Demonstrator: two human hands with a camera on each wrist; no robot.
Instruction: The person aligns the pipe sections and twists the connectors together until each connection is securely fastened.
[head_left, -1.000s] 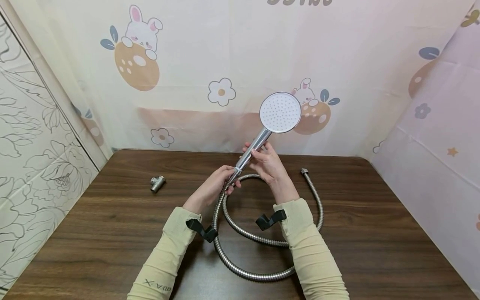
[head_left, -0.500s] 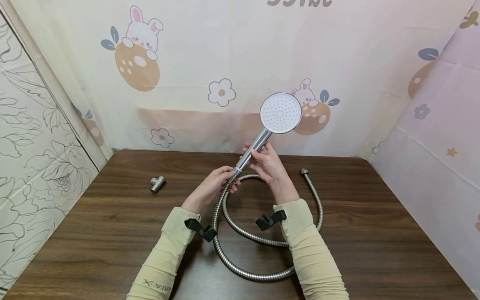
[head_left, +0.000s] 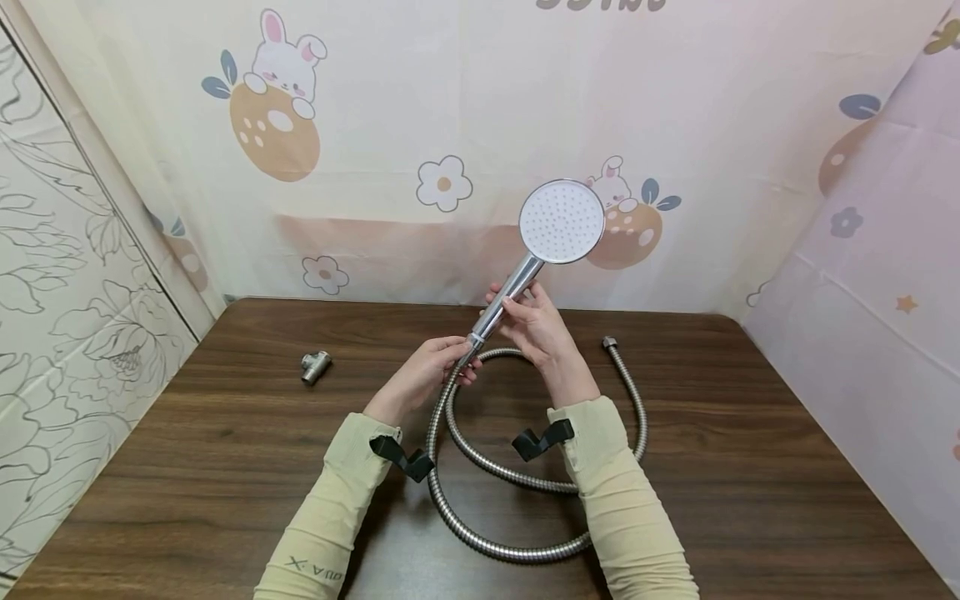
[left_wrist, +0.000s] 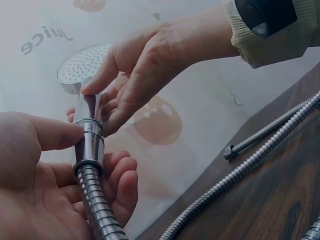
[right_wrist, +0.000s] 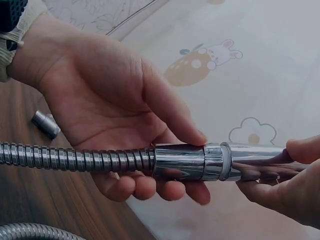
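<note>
A chrome shower head (head_left: pixel 561 222) with a white nozzle face is held up at a slant above the table's back part. My right hand (head_left: pixel 542 337) grips its handle (head_left: pixel 510 294), thumb in front and fingers behind. Just below, my left hand (head_left: pixel 423 375) pinches the smooth chrome connector (right_wrist: pixel 180 161) of the metal shower hose (head_left: pixel 517 553), thumb on top and fingers curled underneath. In the right wrist view the connector meets the handle's end in line, with a pale ring (right_wrist: pixel 226 161) at the joint. How far it is threaded on cannot be seen.
The hose loops over the dark wooden table (head_left: pixel 750 467), partly under my right forearm. Its free end, a small nut (head_left: pixel 609 342), lies at the back right. A small metal T-shaped fitting (head_left: pixel 316 367) lies at the back left. A printed cloth (head_left: pixel 375 100) hangs behind the table.
My left fingers have shifted slightly around the hose connector. The shower head's face has tipped up a little. My right hand keeps its grip on the handle.
</note>
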